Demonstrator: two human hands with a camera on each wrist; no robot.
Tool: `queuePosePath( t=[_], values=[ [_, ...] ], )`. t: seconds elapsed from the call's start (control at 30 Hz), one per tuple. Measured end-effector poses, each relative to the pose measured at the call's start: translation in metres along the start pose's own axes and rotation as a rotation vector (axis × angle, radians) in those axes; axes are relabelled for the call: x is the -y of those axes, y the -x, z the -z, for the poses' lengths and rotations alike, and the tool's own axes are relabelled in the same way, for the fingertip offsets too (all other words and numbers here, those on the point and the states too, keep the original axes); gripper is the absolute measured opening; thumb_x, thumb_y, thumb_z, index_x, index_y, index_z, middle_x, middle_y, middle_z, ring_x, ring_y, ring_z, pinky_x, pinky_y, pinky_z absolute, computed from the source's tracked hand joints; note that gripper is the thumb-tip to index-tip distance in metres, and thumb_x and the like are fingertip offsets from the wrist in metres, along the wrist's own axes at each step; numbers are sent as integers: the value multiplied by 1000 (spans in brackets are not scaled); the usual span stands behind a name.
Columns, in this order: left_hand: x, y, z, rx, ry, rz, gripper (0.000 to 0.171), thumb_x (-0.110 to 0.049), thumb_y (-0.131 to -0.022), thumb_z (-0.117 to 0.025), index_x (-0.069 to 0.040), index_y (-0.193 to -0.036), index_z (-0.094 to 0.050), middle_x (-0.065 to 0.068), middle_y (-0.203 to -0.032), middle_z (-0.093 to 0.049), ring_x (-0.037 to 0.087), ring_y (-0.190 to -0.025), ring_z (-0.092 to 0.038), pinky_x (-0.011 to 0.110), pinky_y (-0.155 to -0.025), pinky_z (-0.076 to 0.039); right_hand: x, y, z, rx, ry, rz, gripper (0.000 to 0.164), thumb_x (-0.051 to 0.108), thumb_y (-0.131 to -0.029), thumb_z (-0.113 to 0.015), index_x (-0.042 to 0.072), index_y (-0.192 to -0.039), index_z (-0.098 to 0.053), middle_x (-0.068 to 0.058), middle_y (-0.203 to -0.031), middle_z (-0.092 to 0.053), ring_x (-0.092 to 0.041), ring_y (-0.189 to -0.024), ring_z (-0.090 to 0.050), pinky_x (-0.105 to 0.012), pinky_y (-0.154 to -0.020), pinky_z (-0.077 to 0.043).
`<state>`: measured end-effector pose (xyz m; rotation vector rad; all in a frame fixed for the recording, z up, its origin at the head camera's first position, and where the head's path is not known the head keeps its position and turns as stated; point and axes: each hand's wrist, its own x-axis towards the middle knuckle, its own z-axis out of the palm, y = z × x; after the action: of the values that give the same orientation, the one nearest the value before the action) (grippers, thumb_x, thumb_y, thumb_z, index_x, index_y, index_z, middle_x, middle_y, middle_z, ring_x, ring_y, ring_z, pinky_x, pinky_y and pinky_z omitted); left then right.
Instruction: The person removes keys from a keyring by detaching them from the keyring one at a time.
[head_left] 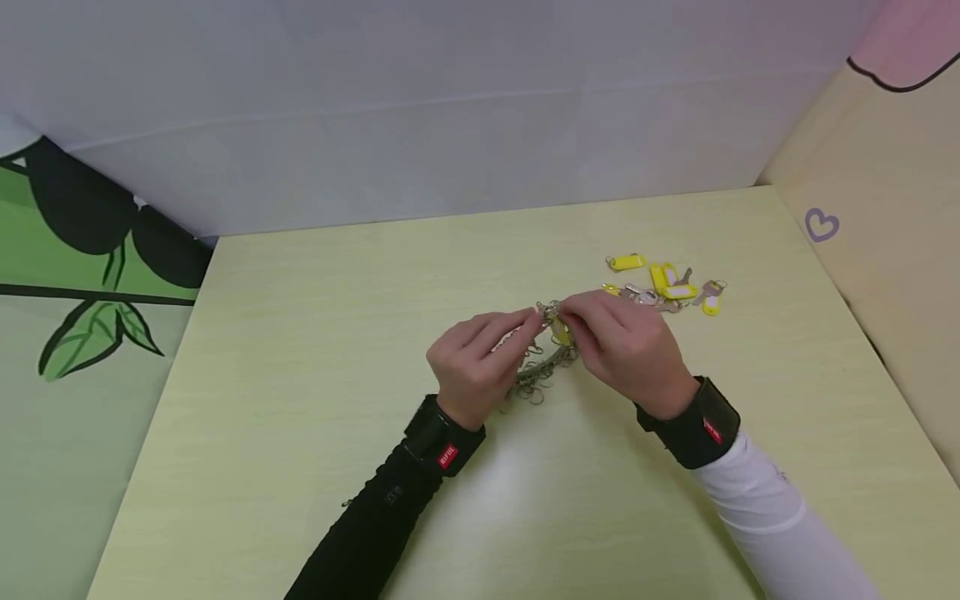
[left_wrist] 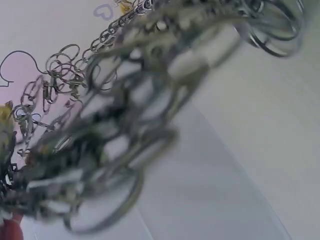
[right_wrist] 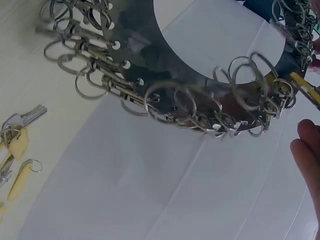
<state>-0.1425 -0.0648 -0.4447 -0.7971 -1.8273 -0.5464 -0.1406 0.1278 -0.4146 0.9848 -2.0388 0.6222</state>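
Note:
A flat metal ring (right_wrist: 132,47), its edge lined with holes, carries many clips and small split rings (right_wrist: 172,97). In the head view it is raised and tilted above the table, partly hidden by the hands. My left hand (head_left: 483,358) pinches its upper part from the left. My right hand (head_left: 626,350) meets it from the right, fingers pinched beside a yellow key tag (head_left: 560,332). That yellow tag also shows near the fingers (right_wrist: 307,150) in the right wrist view. Blurred rings and a chain (left_wrist: 107,35) fill the left wrist view; the exact grips are largely hidden.
Behind my right hand lies a loose group of keys with yellow tags (head_left: 678,292) on the pale table (head_left: 337,275). One yellow tag (head_left: 627,262) lies a little behind the group. A pale wall (head_left: 450,150) borders the back; a beige panel (head_left: 862,225) stands at right.

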Motion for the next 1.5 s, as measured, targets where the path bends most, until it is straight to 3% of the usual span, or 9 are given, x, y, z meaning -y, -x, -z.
queuePosePath(
  t=[0.1, 0.4, 0.8, 0.9, 1.1, 1.17, 1.23, 1.4, 1.5],
  values=[
    [0, -2, 0, 21, 62, 26, 13, -7, -80, -78, -9, -93, -79, 3, -78, -77, 14, -68, -67, 25, -51, -56, -2, 1, -2, 36, 2, 16, 12, -3, -80, -73, -3, -91, -67, -12, -78, -72, -19, -66, -68, -36, -54, -60],
    [5, -11, 6, 166, 510, 239, 16, 5, -78, -76, 2, -94, -77, 14, -80, -74, 15, -74, -69, 29, -61, -59, -5, 3, -2, 53, 25, 98, 18, -2, -78, -77, -3, -93, -69, -12, -81, -72, -19, -69, -69, -33, -53, -60],
    [-1, -13, 9, 135, 540, 330, 9, 1, -83, -73, -1, -91, -75, 14, -83, -76, 12, -78, -70, 27, -69, -61, -3, -1, 3, 16, 14, 51, 14, -4, -77, -74, -4, -90, -68, -12, -77, -71, -19, -64, -67, -35, -51, -59],
    [-4, -11, 9, 109, 454, 278, 11, 3, -80, -75, 0, -91, -76, 15, -85, -77, 16, -80, -71, 28, -64, -60, -1, -2, 3, 22, 0, 31, 13, -4, -78, -74, -3, -89, -67, -11, -76, -71, -18, -62, -66, -34, -50, -58],
    [-4, -7, 8, 28, 189, -42, 12, 4, -83, -72, 2, -94, -77, 16, -88, -76, 19, -79, -72, 28, -62, -61, 7, -3, 5, 46, -11, -44, 11, -2, -78, -74, -2, -88, -68, -11, -75, -72, -15, -56, -62, -31, -44, -54],
    [-3, -6, 8, 4, 162, -91, 12, 4, -86, -69, 2, -95, -76, 16, -88, -76, 20, -79, -72, 29, -63, -61, 10, -4, 5, 41, -17, -69, 12, -1, -78, -74, -2, -88, -68, -11, -72, -71, -14, -52, -58, -30, -41, -50],
    [-4, -6, 7, 1, 206, -37, 11, 3, -87, -68, 3, -95, -76, 16, -87, -74, 20, -79, -71, 29, -64, -62, 12, -4, 4, 32, -23, -86, 12, -2, -77, -74, -2, -87, -68, -10, -70, -70, -13, -49, -55, -29, -38, -46],
    [-7, -6, 4, 30, 509, 292, 10, 5, -83, -71, 2, -92, -74, 15, -86, -71, 16, -81, -69, 29, -69, -61, 14, -3, 5, 27, -7, -99, 9, 0, -80, -72, 0, -88, -68, -8, -69, -69, -11, -48, -52, -27, -37, -44],
    [-7, -6, 4, 74, 622, 385, 11, 4, -83, -72, 2, -94, -72, 15, -88, -69, 15, -81, -67, 29, -72, -60, 15, -2, 5, 21, 1, -93, 6, 3, -83, -70, 0, -88, -68, -8, -71, -70, -12, -51, -56, -28, -38, -46]
  ],
)
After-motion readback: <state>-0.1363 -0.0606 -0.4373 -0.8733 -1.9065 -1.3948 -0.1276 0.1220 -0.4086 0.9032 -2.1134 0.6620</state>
